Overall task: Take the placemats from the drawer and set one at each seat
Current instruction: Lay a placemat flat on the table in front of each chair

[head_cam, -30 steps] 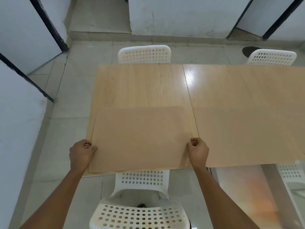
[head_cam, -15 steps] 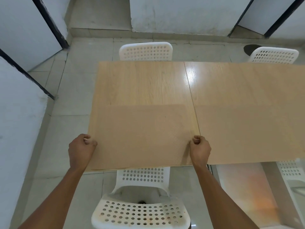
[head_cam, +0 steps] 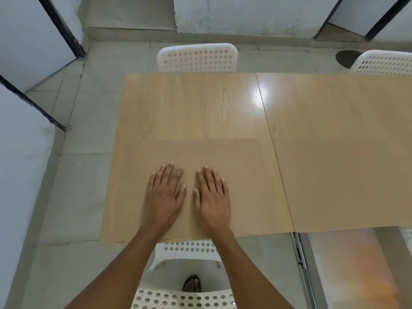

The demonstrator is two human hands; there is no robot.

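A tan, finely textured placemat [head_cam: 245,175] lies flat on the near left part of the wooden table [head_cam: 189,103], in front of the near white chair [head_cam: 187,275]. My left hand [head_cam: 165,197] and my right hand [head_cam: 211,197] rest palm down on the mat's middle, side by side, fingers spread, holding nothing. A second tan placemat [head_cam: 343,184] lies flat on the table's near right part.
White perforated chairs stand at the far side, one [head_cam: 197,58] opposite me and another [head_cam: 383,63] at the far right. An open drawer [head_cam: 347,270] with a metal rail shows under the table's near right edge. Grey tiled floor surrounds the table.
Both hands have let go of the placemat's near corners and moved inward onto its middle, now flat and open. The mat lies flat on the table.
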